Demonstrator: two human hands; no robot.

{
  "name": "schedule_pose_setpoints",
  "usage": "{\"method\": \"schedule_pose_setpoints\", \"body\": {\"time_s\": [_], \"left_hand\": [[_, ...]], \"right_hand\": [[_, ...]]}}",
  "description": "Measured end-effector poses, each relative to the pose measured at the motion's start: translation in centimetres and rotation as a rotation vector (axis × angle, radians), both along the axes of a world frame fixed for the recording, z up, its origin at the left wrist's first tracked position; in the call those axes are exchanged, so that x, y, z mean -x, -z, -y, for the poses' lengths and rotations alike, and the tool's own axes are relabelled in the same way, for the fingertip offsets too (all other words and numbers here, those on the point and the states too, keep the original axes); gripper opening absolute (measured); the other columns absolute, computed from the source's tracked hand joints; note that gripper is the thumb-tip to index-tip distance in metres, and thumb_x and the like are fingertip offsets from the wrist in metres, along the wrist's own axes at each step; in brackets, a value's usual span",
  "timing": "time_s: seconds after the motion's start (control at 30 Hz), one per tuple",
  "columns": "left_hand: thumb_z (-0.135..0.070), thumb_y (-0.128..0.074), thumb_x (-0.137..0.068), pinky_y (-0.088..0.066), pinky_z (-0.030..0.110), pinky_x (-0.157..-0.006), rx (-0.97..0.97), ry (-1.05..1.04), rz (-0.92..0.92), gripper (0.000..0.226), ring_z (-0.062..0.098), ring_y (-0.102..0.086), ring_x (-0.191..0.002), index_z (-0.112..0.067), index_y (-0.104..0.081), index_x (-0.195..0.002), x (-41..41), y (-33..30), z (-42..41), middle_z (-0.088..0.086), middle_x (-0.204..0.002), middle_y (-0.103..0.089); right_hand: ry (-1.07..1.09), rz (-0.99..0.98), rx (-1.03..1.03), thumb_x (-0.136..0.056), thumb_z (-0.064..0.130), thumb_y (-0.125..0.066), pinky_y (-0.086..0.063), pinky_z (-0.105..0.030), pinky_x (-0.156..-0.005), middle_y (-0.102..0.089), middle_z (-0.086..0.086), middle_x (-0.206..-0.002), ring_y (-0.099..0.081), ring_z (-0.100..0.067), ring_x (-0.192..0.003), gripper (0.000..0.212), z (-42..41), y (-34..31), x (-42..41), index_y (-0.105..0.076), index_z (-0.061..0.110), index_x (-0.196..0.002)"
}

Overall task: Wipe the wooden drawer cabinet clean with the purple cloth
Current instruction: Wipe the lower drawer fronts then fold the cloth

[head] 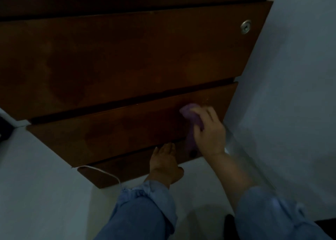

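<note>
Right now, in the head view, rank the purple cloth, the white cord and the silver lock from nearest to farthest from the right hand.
1. Purple cloth: under the right hand.
2. White cord: lower left, at the cabinet's foot.
3. Silver lock: upper right, top drawer.

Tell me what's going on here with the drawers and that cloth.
A person is wiping a wooden drawer cabinet. Their right hand presses a purple cloth against the right end of the middle drawer front. Their left hand rests with straight fingers at the gap above the bottom drawer. A round lock sits on the top drawer.
</note>
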State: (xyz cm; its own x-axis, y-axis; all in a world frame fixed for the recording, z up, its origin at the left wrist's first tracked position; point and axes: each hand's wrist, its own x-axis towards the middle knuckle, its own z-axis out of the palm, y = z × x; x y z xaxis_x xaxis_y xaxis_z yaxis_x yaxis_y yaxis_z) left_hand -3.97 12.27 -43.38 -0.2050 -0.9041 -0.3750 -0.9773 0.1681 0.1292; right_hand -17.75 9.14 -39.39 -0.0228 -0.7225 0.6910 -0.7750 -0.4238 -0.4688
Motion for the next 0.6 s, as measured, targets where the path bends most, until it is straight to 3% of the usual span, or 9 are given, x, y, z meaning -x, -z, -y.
{"method": "schedule_pose_setpoints", "body": {"time_s": [0.1, 0.17, 0.27, 0.47, 0.6], "left_hand": [[-0.045, -0.049, -0.089, -0.001, 0.037, -0.119, -0.004, -0.014, -0.011, 0.085, 0.02, -0.003, -0.147, -0.011, -0.002, -0.152, 1.0, 0.0, 0.5, 0.005, -0.16, -0.002], [-0.047, -0.049, -0.089, 0.0, 0.036, -0.119, -0.016, -0.022, -0.016, 0.085, 0.019, -0.003, -0.147, -0.013, -0.003, -0.152, 1.1, 0.0, 0.7, 0.004, -0.16, -0.002], [-0.047, -0.05, -0.087, -0.001, 0.035, -0.12, 0.007, -0.026, -0.04, 0.086, 0.018, -0.003, -0.147, -0.015, -0.004, -0.152, 0.8, 0.4, 1.0, 0.002, -0.161, -0.002], [-0.048, -0.051, -0.085, -0.004, 0.034, -0.12, 0.043, -0.056, -0.05, 0.09, 0.02, -0.003, -0.147, -0.015, -0.002, -0.152, 1.0, 0.9, 0.7, 0.002, -0.161, 0.001], [-0.049, -0.05, -0.085, -0.005, 0.033, -0.12, 0.02, -0.059, -0.059, 0.09, 0.02, -0.003, -0.147, -0.015, 0.0, -0.152, 1.1, 0.9, 0.5, 0.002, -0.161, 0.004]], "right_hand": [[-0.061, -0.018, 0.068, -0.081, 0.011, -0.052, -0.047, -0.023, -0.068, -0.063, -0.005, -0.107, -0.059, -0.017, -0.088, 0.031, 1.7, -2.9, 0.7, -0.063, 0.016, -0.109], [-0.101, -0.03, 0.064, -0.078, 0.007, -0.053, -0.051, -0.025, -0.074, -0.065, -0.003, -0.105, -0.061, -0.016, -0.092, 0.03, 2.0, -2.0, 1.1, -0.067, 0.014, -0.103], [-0.088, -0.045, -0.001, -0.073, 0.003, -0.054, -0.052, -0.026, -0.07, -0.067, -0.002, -0.104, -0.062, -0.016, -0.089, 0.032, 2.0, 1.2, 1.4, -0.068, 0.015, -0.099], [-0.114, -0.032, -0.111, -0.069, 0.002, -0.052, -0.042, -0.015, -0.07, -0.068, -0.006, -0.097, -0.055, -0.011, -0.085, 0.032, 1.7, 5.6, 1.5, -0.068, 0.014, -0.095], [-0.116, -0.081, -0.484, -0.077, -0.004, -0.057, -0.043, -0.021, -0.078, -0.066, -0.001, -0.109, -0.062, -0.02, -0.096, 0.037, 1.5, 8.0, 2.5, -0.067, 0.021, -0.102]]}}
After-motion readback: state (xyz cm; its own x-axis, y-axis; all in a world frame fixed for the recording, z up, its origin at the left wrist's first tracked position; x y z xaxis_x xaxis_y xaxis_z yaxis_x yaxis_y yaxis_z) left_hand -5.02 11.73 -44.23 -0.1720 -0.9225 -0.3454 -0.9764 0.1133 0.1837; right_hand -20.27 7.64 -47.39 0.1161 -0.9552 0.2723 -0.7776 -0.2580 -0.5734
